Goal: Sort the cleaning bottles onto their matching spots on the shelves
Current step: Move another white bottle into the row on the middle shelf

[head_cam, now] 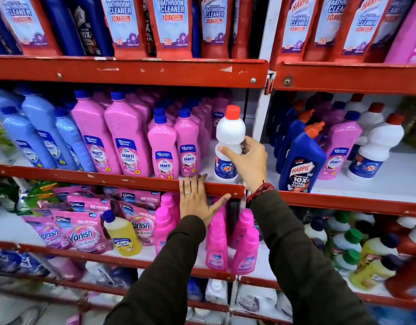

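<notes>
Middle shelf, left bay: one white plastic bottle with a red cap point(230, 144); two short pink Shakti bottles with blue caps point(163, 151) in front; two tall pink Shakti bottles point(113, 137). Right bay: one front blue Harpic bottle with an orange cap point(300, 160). Two hands point(197, 198).

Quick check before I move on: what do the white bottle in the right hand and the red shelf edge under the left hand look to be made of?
White bottle: looks like opaque moulded plastic, smooth with a soft sheen, red ribbed cap, glossy printed label. The right hand grips its waist.

Red shelf edge: probably painted metal; chipped paint and screw heads show on the edge above. The left hand rests flat on it.
</notes>
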{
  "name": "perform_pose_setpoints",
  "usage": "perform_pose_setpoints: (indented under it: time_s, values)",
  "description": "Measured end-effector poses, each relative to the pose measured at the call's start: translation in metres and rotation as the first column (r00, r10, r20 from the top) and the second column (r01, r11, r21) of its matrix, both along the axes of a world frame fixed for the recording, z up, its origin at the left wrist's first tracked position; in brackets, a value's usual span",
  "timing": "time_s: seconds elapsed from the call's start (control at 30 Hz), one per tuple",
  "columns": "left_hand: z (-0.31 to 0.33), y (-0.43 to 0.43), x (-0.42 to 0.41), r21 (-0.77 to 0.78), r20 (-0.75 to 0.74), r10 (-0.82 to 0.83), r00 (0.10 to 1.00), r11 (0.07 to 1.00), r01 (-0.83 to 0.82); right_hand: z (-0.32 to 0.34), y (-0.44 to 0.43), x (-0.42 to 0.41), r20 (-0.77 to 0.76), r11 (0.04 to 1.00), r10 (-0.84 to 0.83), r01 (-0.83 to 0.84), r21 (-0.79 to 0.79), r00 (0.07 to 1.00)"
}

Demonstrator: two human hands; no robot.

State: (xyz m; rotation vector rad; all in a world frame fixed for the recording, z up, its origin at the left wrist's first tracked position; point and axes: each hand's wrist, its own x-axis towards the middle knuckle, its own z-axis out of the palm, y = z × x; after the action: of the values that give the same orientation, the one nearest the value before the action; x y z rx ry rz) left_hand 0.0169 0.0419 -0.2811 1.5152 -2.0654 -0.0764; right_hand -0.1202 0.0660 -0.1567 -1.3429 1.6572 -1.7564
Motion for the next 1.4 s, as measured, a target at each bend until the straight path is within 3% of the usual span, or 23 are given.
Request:
perform_pose_setpoints:
  time_s: [0.2, 0.3, 0.6, 0.83, 0.97, 1.07, 1.23, 1.4]
  values:
    - [0.010, 0.011, -0.012, 0.057, 0.159, 0.102, 0.982, 0.992, -0.112, 0.002, 0.039, -0.029, 0.096, 0.999, 0.039, -0.037, -0.025, 0.995]
    - [0.011, 0.023, -0.027, 0.049, 0.141, 0.129, 0.981, 0.989, -0.137, -0.001, 0.059, -0.051, 0.130, 0.999, 0.045, -0.041, -0.027, 0.991]
    - [0.009, 0.079, -0.124, -0.141, 0.034, -0.090, 0.995, 0.986, 0.094, -0.007, 0.118, -0.143, 0.125, 0.998, -0.040, 0.046, -0.044, 0.991]
    - [0.011, 0.112, -0.216, -0.199, -0.062, -0.293, 0.954, 0.940, 0.276, -0.007, 0.156, -0.228, 0.089, 0.979, -0.200, 0.203, -0.032, 0.976]
    - [0.016, 0.120, -0.263, -0.231, 0.009, -0.398, 0.917, 0.892, 0.389, -0.002, 0.165, -0.275, 0.072, 0.962, -0.262, 0.266, -0.061, 0.962]
    - [0.020, 0.113, -0.292, -0.157, 0.052, -0.452, 0.891, 0.877, 0.454, 0.002, 0.163, -0.307, 0.059, 0.955, -0.285, 0.289, -0.060, 0.957]
    - [0.013, 0.100, -0.318, -0.060, 0.162, -0.317, 0.934, 0.942, 0.330, 0.002, 0.153, -0.342, -0.001, 0.955, -0.290, 0.290, -0.067, 0.957]
    - [0.007, 0.098, -0.320, -0.106, 0.206, -0.274, 0.940, 0.948, 0.299, -0.008, 0.139, -0.358, -0.032, 0.965, -0.264, 0.264, -0.009, 0.964]
